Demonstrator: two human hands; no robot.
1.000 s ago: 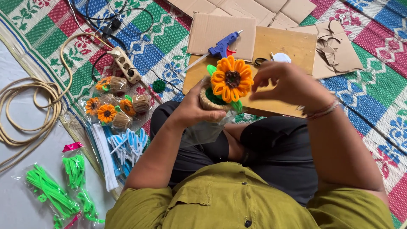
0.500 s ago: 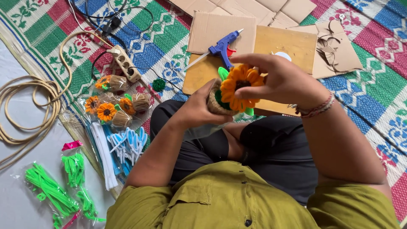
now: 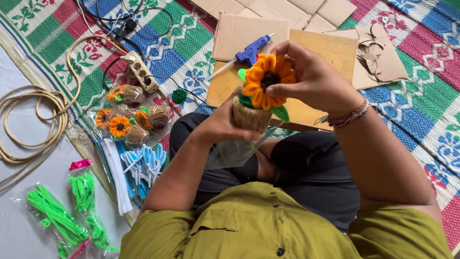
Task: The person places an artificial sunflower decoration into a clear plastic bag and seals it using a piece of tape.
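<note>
Blue glue gun (image 3: 252,50) on cardboard (image 3: 249,31); power strip (image 3: 140,71) on mat.

I am seeing open mat (image 3: 412,115) right of the cardboard sheet (image 3: 330,52); left of it, the glue gun (image 3: 251,50), power strip (image 3: 139,72) and finished flower pots (image 3: 132,122) are crowding the way.

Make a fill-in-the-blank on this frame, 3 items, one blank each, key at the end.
1. The left hand grips the twine-wrapped pot of a craft flower whose petals are ____ in colour.
2. The right hand pinches the sunflower head from the ____ side of the picture.
3. The blue glue gun lies on ____ sheets, apart from both hands.

Missing words: orange; right; cardboard
</note>
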